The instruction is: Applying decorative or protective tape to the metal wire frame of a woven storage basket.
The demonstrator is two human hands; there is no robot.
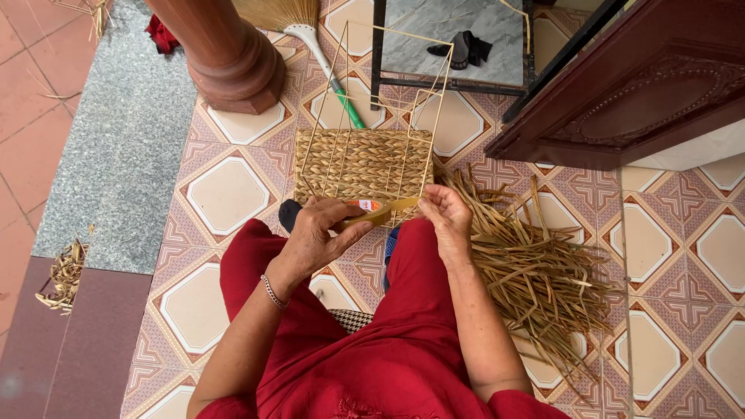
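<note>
— What are the fingers [351,208] doing right now?

— The left hand [314,237] has them curled shut around a flat dried strand [388,208], with some small orange-and-white thing pressed against it that I can't make out. The right hand [444,213] pinches the same strand at its other end, fingers closed on it, so it lies taut across the near edge of the basket.

— Where is the basket?

— On the tiled floor [225,194] just past the knees in red trousers [411,310]. It's a wire frame [388,101] with woven sides [361,163] rising only partway; the upper wires stand bare.

— So which step is this?

— I'd judge a fresh strand is being set in at the top row of the weave. The next move seems to call for threading it behind an upright wire and pulling it snug without kinking it.

— Room to move?

— Tight ahead: a broom [322,54] lies touching the frame's far side, a wooden pillar [229,54] stands at the far left, and a dark cabinet [644,85] overhangs on the right. The heap of loose strands [535,271] sits just beside the right forearm. Left of the knees the tiles offer open space.
</note>
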